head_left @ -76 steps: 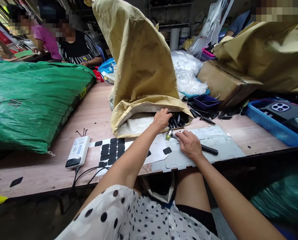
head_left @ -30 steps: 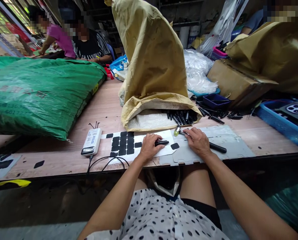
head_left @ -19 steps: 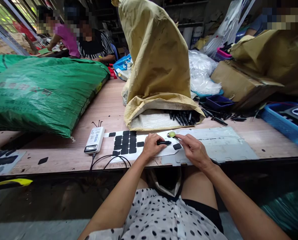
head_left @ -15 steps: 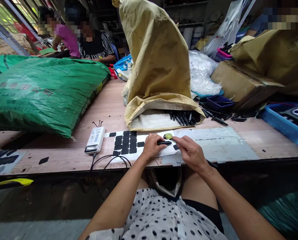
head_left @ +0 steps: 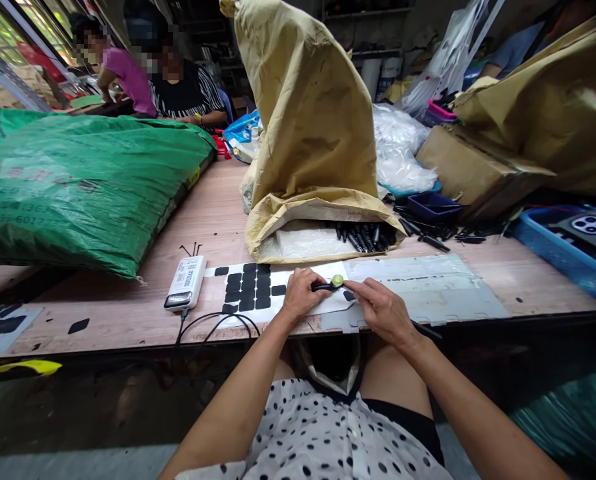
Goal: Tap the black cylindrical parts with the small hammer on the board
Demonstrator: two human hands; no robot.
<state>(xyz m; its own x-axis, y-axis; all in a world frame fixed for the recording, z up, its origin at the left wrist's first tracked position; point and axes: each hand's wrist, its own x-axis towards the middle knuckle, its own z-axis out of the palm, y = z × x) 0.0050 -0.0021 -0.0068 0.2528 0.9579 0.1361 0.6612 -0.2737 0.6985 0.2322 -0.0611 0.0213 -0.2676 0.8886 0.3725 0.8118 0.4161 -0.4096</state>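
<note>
Pieces of slim black tube [head_left: 363,237] are lying heaped at the right side of the open mouth of a tall tan paper sack [head_left: 308,120], and a whitish flat layer [head_left: 303,241] is showing at the left. A light blue plastic basin [head_left: 563,267] is holding a dark phone-like object [head_left: 591,227] with a cluster of round lenses.

The person's bare forearms are reaching over the near edge of the wood-patterned desk [head_left: 201,193]. The left hand [head_left: 301,292] is resting, knuckles up, on a white paper sheet [head_left: 278,275] with black rounded squares, its fingers pinching a slim black pen-like piece [head_left: 322,287]. The right hand [head_left: 384,312] is angling inward, its fingers closing around a small hammer with a yellow-green face [head_left: 337,281]; the dark handle end is sticking out behind the hand.

The pen-like piece is lying low over the sheet, its long axis running left to right, its free end pointing right. The hammer is slanting up leftward, its head overlapping that end; whether they are touching cannot be told.
</note>
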